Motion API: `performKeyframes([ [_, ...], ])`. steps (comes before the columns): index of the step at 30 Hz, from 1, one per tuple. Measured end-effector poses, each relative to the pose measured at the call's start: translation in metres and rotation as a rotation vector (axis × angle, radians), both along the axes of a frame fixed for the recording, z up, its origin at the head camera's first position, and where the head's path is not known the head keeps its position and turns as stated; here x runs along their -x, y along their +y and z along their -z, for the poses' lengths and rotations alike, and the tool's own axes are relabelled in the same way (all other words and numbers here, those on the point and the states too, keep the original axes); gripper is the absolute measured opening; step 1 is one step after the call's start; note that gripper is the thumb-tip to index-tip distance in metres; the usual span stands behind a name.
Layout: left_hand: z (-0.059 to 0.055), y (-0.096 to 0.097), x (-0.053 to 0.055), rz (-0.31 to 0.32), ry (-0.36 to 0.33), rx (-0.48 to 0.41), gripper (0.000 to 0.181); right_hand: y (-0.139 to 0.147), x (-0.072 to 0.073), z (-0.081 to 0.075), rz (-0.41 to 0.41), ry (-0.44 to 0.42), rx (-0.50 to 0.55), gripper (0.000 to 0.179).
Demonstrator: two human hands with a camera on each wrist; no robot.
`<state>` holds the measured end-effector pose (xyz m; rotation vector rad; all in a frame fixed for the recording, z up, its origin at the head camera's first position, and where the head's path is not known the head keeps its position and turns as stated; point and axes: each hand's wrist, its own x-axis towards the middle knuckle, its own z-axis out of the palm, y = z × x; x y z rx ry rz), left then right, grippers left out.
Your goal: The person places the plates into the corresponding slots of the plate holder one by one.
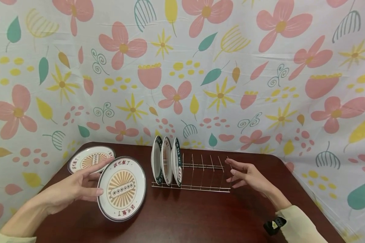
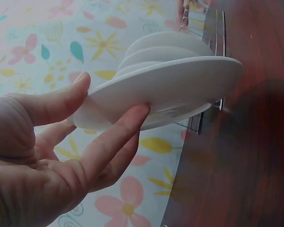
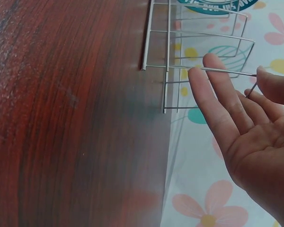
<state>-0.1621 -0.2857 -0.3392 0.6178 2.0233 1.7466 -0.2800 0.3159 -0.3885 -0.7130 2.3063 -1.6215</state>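
Observation:
My left hand (image 1: 68, 190) pinches a round white plate (image 1: 121, 189) by its left edge, thumb on one side and fingers on the other. The plate is tilted above the table, showing a gold sunburst and red characters; its pale underside faces the left wrist view. To its right stands a wire plate rack (image 1: 200, 189), with three plates (image 1: 167, 162) upright in its left slots. At the rack's right end my right hand (image 1: 246, 173) holds the last wire loop between thumb and fingers, as the right wrist view shows. Another patterned plate (image 1: 89, 157) lies behind my left hand.
A dark red-brown table (image 1: 194, 216) bears the rack and plates. Close behind it hangs a white cloth (image 1: 176, 84) with flowers and leaves. A black watch (image 1: 274, 225) sits on my right wrist.

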Motion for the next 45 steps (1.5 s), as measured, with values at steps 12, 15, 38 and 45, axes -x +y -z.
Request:
performKeyframes([
  [12,-0.007,0.023,-0.011,0.056,0.007,-0.027,0.088,-0.001,-0.002,-0.001,0.007,0.009,-0.005,0.062],
  [15,-0.008,0.029,-0.013,0.077,-0.003,-0.04,0.087,-0.001,-0.002,-0.001,0.005,0.01,-0.006,0.062],
  [38,-0.004,0.061,-0.028,0.209,-0.048,-0.109,0.084,0.0,-0.001,0.001,0.006,0.003,0.004,0.062],
  [45,-0.003,0.085,-0.031,0.219,-0.036,-0.102,0.085,-0.001,0.0,0.0,0.007,-0.001,0.005,0.062],
])
